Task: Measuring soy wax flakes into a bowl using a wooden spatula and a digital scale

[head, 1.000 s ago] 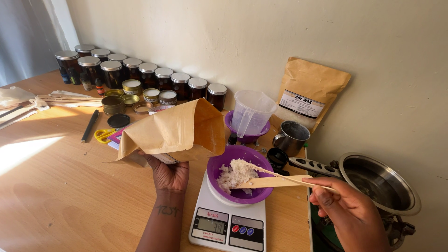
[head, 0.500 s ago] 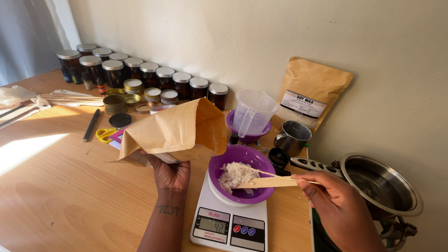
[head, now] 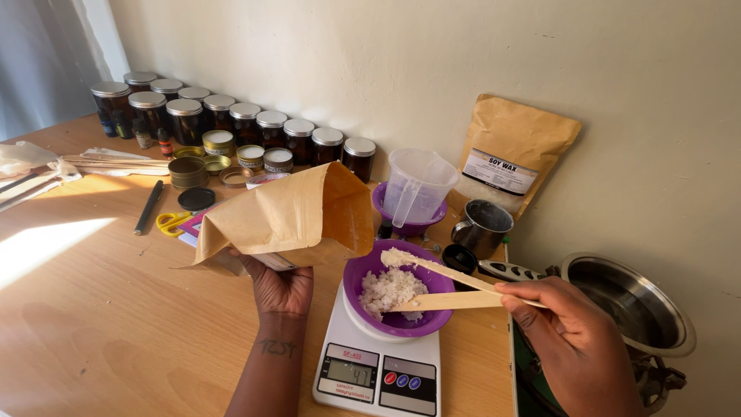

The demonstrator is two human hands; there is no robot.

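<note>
Right fingers [head: 519,297] lifted stick [head: 440,270], flakes raised above bowl [head: 363,272]

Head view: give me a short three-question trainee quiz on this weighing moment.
1. True or false: the purple bowl sits on the scale.
2. Which hand holds the brown paper bag? A) left B) right
3. Fill in: the right hand holds two wooden ____, one carrying white flakes.

Key: 1 true; 2 A, the left hand; 3 sticks.
</note>
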